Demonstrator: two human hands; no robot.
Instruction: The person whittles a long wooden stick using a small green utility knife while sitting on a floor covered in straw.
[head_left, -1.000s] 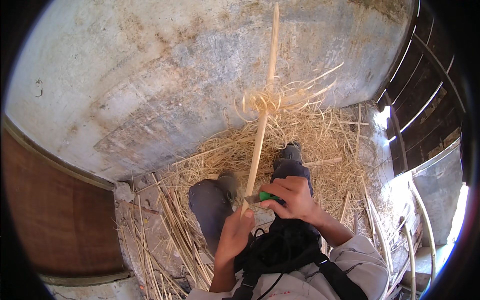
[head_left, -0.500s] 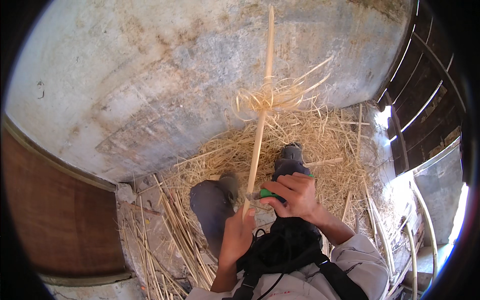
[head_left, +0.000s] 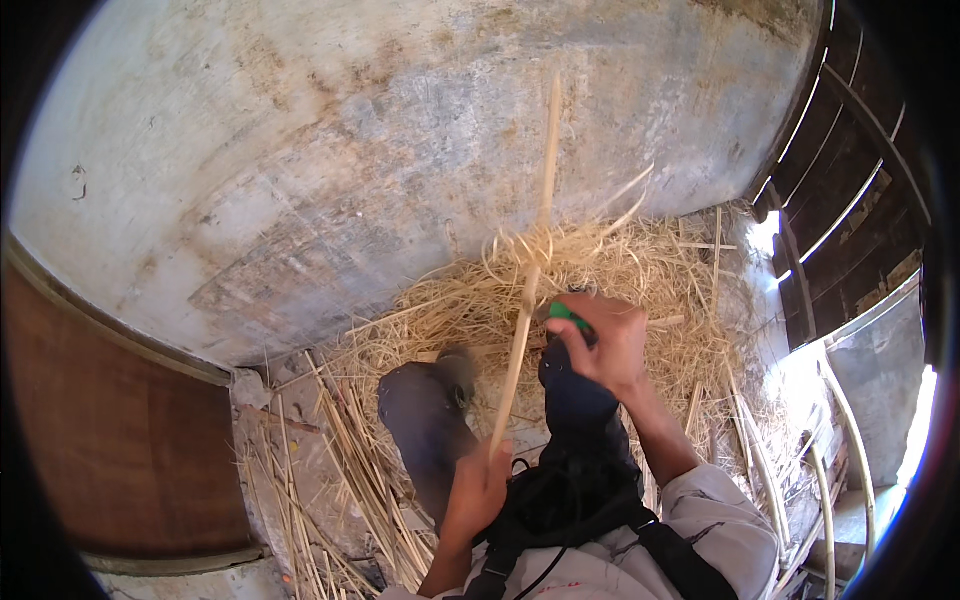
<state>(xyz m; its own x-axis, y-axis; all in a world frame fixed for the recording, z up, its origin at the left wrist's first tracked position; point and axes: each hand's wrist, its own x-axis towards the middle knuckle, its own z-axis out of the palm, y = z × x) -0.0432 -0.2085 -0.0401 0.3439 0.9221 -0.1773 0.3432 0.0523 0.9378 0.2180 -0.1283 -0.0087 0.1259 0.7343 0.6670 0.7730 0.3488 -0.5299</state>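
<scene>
I see my left hand low in the centre of the frame, its fingers wrapped tight around the lower end of a long pale bamboo strip, which rises from that fist steeply toward the upper centre and ends against the grey wall. My right hand, a little right of centre, is clenched on a green-handled tool; only the green end shows past the fingers, just beside the strip, and I cannot tell whether any blade touches it. Thin curled shavings hang off the strip just above that hand. Behind everything, a stained grey plaster wall fills the upper half. Below it, a heap of pale straw-like shavings lies across the centre and right, partly hidden by my dark-trousered legs and a black strap bag at my chest. Loose long splints are strewn on the ground at lower left, next to a brown wooden panel. Dark wooden slats stand at the upper right, and bent canes lean at the right edge.
</scene>
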